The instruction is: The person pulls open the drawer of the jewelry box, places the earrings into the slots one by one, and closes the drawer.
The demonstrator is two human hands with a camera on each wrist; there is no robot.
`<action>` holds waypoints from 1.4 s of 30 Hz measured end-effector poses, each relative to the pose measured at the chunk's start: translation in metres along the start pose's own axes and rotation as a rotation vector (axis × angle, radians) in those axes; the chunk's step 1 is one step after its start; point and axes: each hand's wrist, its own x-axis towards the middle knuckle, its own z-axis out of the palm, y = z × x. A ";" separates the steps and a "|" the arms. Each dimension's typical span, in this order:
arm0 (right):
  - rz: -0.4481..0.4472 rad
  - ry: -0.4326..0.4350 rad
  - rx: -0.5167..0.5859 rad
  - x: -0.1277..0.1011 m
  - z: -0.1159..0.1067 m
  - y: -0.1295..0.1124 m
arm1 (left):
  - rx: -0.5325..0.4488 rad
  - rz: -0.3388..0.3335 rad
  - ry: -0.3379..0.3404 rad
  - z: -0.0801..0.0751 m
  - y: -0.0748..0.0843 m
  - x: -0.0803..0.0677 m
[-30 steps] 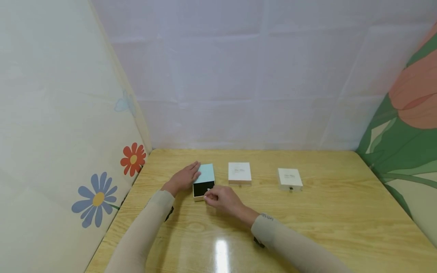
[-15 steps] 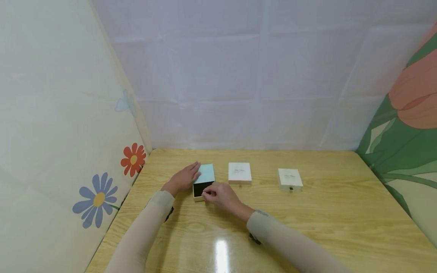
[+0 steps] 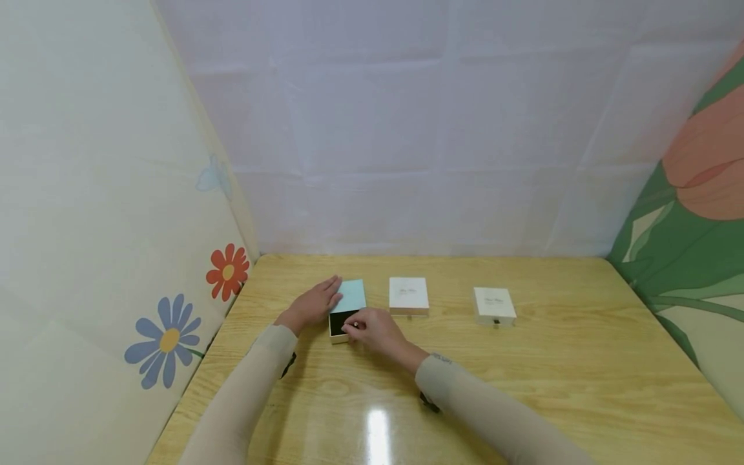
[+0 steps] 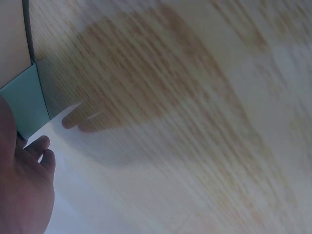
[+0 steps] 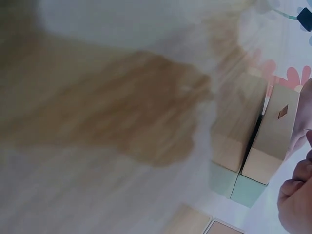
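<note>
A small turquoise box [image 3: 352, 294] lies at the table's left rear, and its drawer [image 3: 339, 322] with a black lining is slid out toward me. My left hand [image 3: 314, 302] rests flat against the box's left side with straight fingers; the left wrist view shows the box's corner [image 4: 23, 103] beside my fingertips [image 4: 40, 146]. My right hand [image 3: 372, 328] hovers at the drawer's right edge, its curled fingers pinching what looks like a small shiny item. In the blurred right wrist view, the box [image 5: 270, 146] sits near my curled fingers [image 5: 296, 201].
Two closed white boxes [image 3: 409, 295] [image 3: 494, 305] stand in a row to the right of the turquoise one. The wooden table [image 3: 523, 374] is enclosed by a flower-printed panel [image 3: 168, 336] on the left, a white back wall and a tulip-printed panel [image 3: 697, 213] on the right.
My right hand has slid left and slightly back, from in front of the drawer to over its right edge. The left hand and the boxes have stayed put.
</note>
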 end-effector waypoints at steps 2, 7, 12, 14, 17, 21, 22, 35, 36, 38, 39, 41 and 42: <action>-0.003 -0.001 -0.013 0.002 0.001 0.001 | -0.012 0.000 0.002 0.000 0.000 0.000; -0.009 -0.004 -0.051 0.008 0.006 0.006 | -0.022 -0.003 0.006 0.001 0.001 0.000; -0.007 -0.011 -0.071 0.011 0.007 0.007 | -0.016 -0.008 0.012 0.002 0.001 0.000; -0.009 -0.014 -0.080 0.012 0.007 0.007 | -0.025 -0.008 0.013 0.001 0.001 0.000; -0.003 -0.019 -0.086 0.013 0.007 0.007 | -0.032 -0.005 0.015 0.001 0.001 -0.001; 0.018 -0.031 -0.079 0.014 0.009 0.009 | -0.041 0.000 0.017 0.000 0.001 -0.001; 0.023 -0.034 -0.079 0.015 0.009 0.009 | -0.044 0.001 0.018 0.000 0.001 -0.001; 0.006 -0.049 -0.104 0.020 0.013 0.010 | -0.039 -0.009 0.010 0.000 0.002 0.000; -0.001 -0.047 -0.107 0.020 0.014 0.011 | -0.038 -0.008 0.009 -0.001 0.002 -0.001; -0.005 -0.045 -0.113 0.021 0.015 0.011 | -0.042 -0.007 0.007 -0.001 0.002 -0.001; -0.005 -0.046 -0.115 0.021 0.016 0.012 | -0.041 -0.008 0.006 -0.001 0.003 -0.001; 0.003 -0.050 -0.113 0.021 0.016 0.012 | -0.040 -0.009 0.004 -0.001 0.003 -0.001; 0.008 -0.052 -0.114 0.021 0.016 0.012 | -0.042 -0.011 0.003 -0.001 0.003 -0.001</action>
